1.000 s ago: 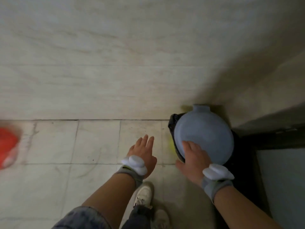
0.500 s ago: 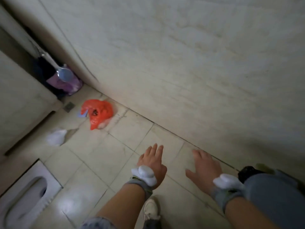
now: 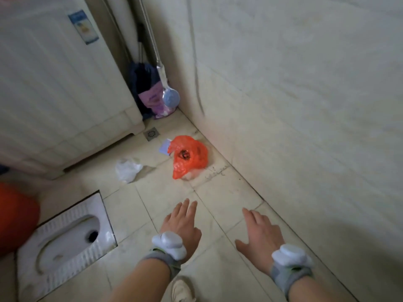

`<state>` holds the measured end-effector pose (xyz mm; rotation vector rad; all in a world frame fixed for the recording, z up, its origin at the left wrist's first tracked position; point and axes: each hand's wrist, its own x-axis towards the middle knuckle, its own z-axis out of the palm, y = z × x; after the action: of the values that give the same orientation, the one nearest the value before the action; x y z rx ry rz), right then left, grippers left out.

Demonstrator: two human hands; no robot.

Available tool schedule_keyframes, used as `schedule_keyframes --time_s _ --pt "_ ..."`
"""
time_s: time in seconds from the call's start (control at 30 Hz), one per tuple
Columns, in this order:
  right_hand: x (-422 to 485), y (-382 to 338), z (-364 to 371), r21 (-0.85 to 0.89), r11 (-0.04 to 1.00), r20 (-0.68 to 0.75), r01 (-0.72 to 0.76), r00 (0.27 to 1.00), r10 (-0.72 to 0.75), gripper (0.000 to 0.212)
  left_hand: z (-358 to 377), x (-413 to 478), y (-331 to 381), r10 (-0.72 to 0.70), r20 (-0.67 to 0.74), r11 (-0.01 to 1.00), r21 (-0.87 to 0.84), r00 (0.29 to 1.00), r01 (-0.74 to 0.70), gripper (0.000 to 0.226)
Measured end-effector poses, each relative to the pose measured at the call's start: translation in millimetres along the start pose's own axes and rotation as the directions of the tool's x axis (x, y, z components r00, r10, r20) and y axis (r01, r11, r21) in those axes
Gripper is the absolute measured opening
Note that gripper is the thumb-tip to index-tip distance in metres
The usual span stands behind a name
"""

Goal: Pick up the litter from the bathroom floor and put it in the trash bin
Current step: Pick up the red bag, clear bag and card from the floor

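Approach step — left hand [image 3: 181,221] and right hand [image 3: 259,234] hover, each grip wide, empty. Next, likely: stoop for the orange bag [image 3: 188,155] at twelve o'clock — white wad [image 3: 127,168] at eleven.

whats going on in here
A person is clearing litter off a bathroom floor. The left hand and right hand are open and empty, held out over the tiles. Ahead lie an orange plastic bag by the wall, a crumpled white bag to its left and a small pale card at its far edge.
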<state>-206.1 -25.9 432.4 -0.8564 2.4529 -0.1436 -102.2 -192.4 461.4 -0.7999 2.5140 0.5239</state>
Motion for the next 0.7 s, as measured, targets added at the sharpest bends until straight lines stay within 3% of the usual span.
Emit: schedule_keyframes --time_s 0.13,0.37,0.7 --pt "104 -72 6 -0.034 0.999 0.025 0.034 0.999 -0.033 0.087 -26 70 -90 -0.098 0.027 0.994 -0.049 0.995 0.099 0.07" --pt "220 -156 0 -0.07 0.99 0.034 0.126 0.992 -0.124 0.094 -66 153 -178 -0.202 0.035 0.973 -0.105 0.979 0.204 0.069" --pt "433 -206 22 -0.108 0.976 0.099 0.192 0.978 -0.181 0.102 -74 339 -278 -0.266 0.039 0.951 -0.154 0.963 0.269 0.07"
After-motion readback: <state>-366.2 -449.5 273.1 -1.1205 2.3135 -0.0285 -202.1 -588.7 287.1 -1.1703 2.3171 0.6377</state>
